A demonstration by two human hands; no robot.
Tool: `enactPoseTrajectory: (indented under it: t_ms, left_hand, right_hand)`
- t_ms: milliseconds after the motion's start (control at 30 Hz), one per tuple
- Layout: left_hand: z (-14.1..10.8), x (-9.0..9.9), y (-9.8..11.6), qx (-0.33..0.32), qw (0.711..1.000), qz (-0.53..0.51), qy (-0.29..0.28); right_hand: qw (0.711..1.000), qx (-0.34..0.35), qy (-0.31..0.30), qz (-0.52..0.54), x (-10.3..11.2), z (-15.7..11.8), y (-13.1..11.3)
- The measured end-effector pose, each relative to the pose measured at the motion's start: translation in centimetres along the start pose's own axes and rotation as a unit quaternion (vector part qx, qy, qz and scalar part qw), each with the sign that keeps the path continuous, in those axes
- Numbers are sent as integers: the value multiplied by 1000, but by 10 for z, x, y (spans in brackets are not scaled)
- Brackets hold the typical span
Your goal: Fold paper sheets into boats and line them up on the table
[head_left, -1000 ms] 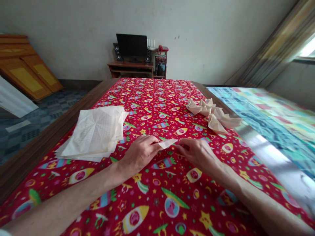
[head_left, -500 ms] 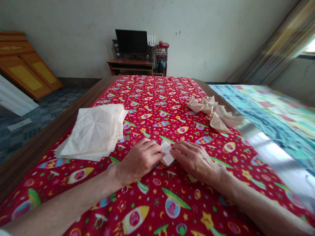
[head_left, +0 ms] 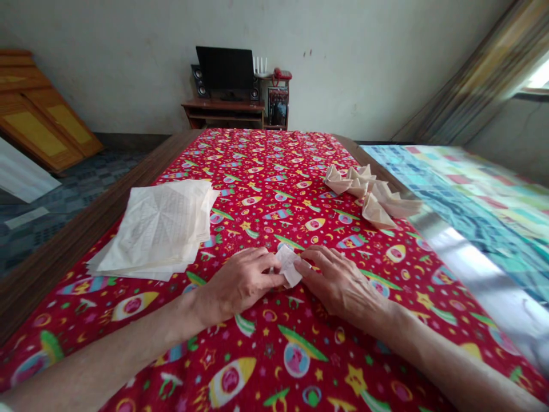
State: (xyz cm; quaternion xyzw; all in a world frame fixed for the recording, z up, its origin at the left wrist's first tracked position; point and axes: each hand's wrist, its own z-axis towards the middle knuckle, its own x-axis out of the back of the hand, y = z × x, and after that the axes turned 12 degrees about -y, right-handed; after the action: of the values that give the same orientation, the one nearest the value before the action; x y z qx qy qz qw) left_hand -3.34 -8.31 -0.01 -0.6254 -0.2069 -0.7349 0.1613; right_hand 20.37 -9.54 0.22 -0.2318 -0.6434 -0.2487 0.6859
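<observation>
A small folded piece of white paper [head_left: 288,266] lies low over the red patterned cloth [head_left: 274,355], between my two hands. My left hand [head_left: 242,280] pinches its left edge, thumb below and fingers curled above. On the other side my right hand [head_left: 338,280] grips the paper's right edge with thumb and fingers; the thumb rests on its face. Part of the paper is hidden under the fingertips. To the left lies a stack of creased thin paper sheets [head_left: 154,229]. Several folded paper shapes [head_left: 373,197] with pointed tips sit at the right edge of the table.
The cloth covers a table with a dark wooden edge [head_left: 55,246]. A bed [head_left: 480,200] with a blue patterned cover stands along the right. Beyond the table are a small desk with a monitor [head_left: 225,68] and, at the left, a wooden cabinet [head_left: 47,114].
My right thumb has come over the face of the folded paper, which looks turned and smaller between my hands. The whole view has shifted slightly.
</observation>
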Motion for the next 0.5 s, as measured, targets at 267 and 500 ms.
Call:
enactPoseTrajectory:
  t_ms: [267,500]
  left_hand:
    - [-2,-1,-1,8,999,-48,6]
    - [-2,-4,1,54,996,-55,53]
  right_hand:
    - [999,23,21,-7,4,-1,-1]
    - [994,20,70,78,-4,0,1]
